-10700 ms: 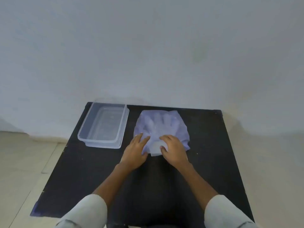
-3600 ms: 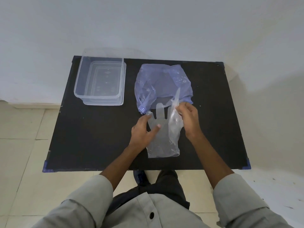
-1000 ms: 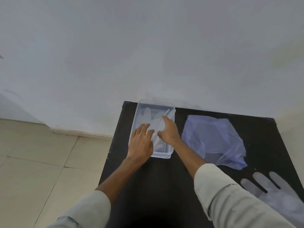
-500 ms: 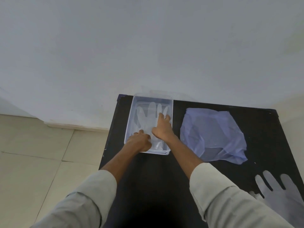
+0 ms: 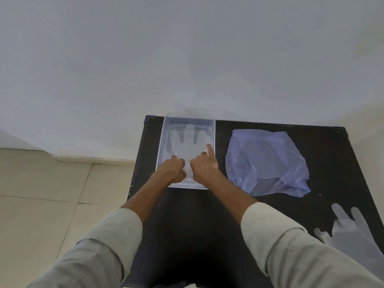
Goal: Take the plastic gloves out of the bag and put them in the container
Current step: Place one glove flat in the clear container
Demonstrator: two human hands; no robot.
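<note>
Pressing one glove (image 5: 188,149) flat inside container (image 5: 164,142) so it stays down, left hand (image 5: 173,169) curled closed, right hand (image 5: 204,165) fingers (image 5: 210,148) spread open, second glove (image 5: 353,231) waiting on table (image 5: 187,225).

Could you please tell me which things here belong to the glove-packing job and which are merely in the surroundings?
Part of the job:
- clear container
- glove in the container, under the left hand and right hand
- second glove on the table
- purple bag

Just surroundings:
- black table
- wall
- tiled floor
</note>
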